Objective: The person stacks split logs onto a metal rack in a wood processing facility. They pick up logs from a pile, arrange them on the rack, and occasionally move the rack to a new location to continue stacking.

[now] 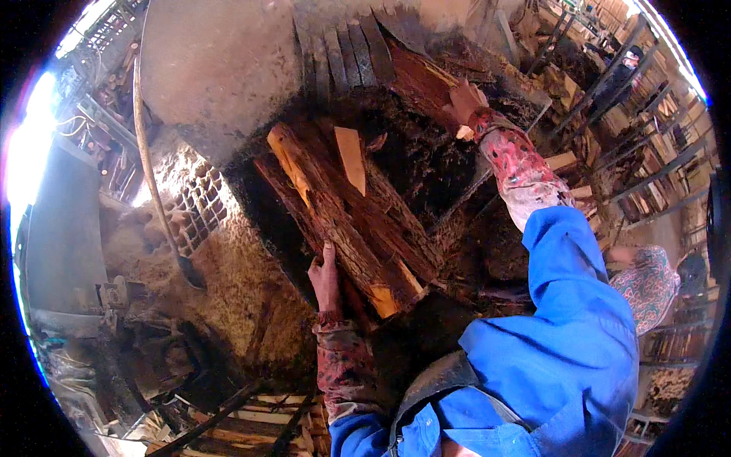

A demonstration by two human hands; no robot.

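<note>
Split log (343, 221) lies on dark bench, long axis running far-left to near-right. Left hand (325, 278) grips its near end, clearly closer. Right hand (464, 103) stretched to far right edge, clutching bark slab (419, 80).

A sawmill-like wood yard: split logs (346, 217), sawdust (228, 282) underfoot, racks of stacked timber (655, 175).

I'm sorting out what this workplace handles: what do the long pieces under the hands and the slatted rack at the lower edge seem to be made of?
The long pieces look like raw split wood: rough reddish bark, pale orange cut faces, fibrous ends. The left hand rests on one; the right hand touches another. The slatted rack seems to be pale, unfinished sawn timber.
</note>
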